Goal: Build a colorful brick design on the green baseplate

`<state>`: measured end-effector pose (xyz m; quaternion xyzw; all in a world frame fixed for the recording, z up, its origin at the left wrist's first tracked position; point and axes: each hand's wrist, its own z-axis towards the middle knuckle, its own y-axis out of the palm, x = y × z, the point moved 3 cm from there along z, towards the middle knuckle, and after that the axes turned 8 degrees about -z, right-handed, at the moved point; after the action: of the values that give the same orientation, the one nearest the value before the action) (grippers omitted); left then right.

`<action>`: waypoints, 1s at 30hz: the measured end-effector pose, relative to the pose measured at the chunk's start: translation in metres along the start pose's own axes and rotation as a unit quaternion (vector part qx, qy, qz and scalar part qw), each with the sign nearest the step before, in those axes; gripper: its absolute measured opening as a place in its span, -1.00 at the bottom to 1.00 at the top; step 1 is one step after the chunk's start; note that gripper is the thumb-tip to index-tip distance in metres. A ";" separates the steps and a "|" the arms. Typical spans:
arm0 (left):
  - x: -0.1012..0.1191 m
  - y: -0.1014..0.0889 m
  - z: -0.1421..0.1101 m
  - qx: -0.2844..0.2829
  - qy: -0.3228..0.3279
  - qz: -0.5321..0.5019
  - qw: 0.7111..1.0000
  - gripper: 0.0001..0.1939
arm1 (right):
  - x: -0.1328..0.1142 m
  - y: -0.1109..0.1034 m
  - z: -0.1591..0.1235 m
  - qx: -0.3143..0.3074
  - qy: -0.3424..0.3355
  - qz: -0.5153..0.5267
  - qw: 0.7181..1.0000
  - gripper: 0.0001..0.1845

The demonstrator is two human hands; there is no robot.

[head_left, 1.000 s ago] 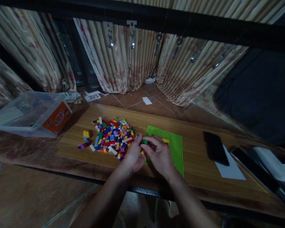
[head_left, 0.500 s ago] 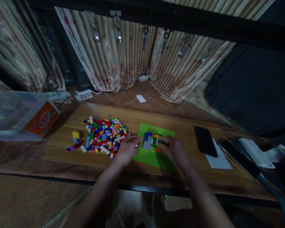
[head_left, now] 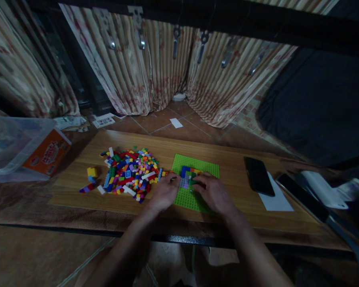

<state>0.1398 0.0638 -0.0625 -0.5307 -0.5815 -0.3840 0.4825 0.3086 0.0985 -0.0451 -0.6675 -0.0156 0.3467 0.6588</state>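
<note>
A green studded baseplate (head_left: 187,204) lies on the wooden board, carrying a cluster of bricks in blue, yellow, orange, lilac and green. Over the right part of that cluster, my right hand (head_left: 213,193) pinches a small toy brick whose colour is largely covered by the fingers. Beside the fingertips a dark green brick (head_left: 193,175) shows. My left hand (head_left: 166,194) rests across the plate's left edge, its thumb and fingers drawn together near the lilac bricks (head_left: 184,183). Anything held in the left fingers is hidden.
A loose heap of colourful bricks (head_left: 128,174) spreads left of the plate. Farther left stands a clear plastic tub (head_left: 14,149) with an orange label. At right a black phone (head_left: 259,176) lies partly over white paper (head_left: 278,201), near another dark device (head_left: 302,197).
My left hand has moved right, onto the plate's edge and closer to the bricks. My right hand has shifted slightly left and down over the cluster. The camera view has turned a little.
</note>
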 end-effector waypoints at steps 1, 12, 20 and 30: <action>0.000 0.000 0.000 0.000 0.002 0.004 1.000 -0.80 | 0.000 0.000 0.000 -0.001 0.001 -0.006 1.000 -0.84; 0.004 0.001 -0.001 -0.002 0.022 0.023 1.000 -0.83 | -0.008 -0.001 -0.002 -0.011 -0.017 -0.093 0.995 -0.78; 0.009 0.001 -0.002 -0.002 0.032 0.029 0.999 -0.83 | -0.005 0.000 -0.004 -0.018 -0.026 -0.118 0.992 -0.72; 0.005 0.001 -0.002 -0.012 0.023 0.072 0.997 -0.77 | -0.008 -0.003 -0.006 -0.001 -0.048 -0.121 0.991 -0.74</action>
<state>0.1408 0.0629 -0.0575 -0.5681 -0.5259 -0.3671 0.5156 0.3071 0.0896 -0.0399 -0.6440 -0.1285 0.2957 0.6937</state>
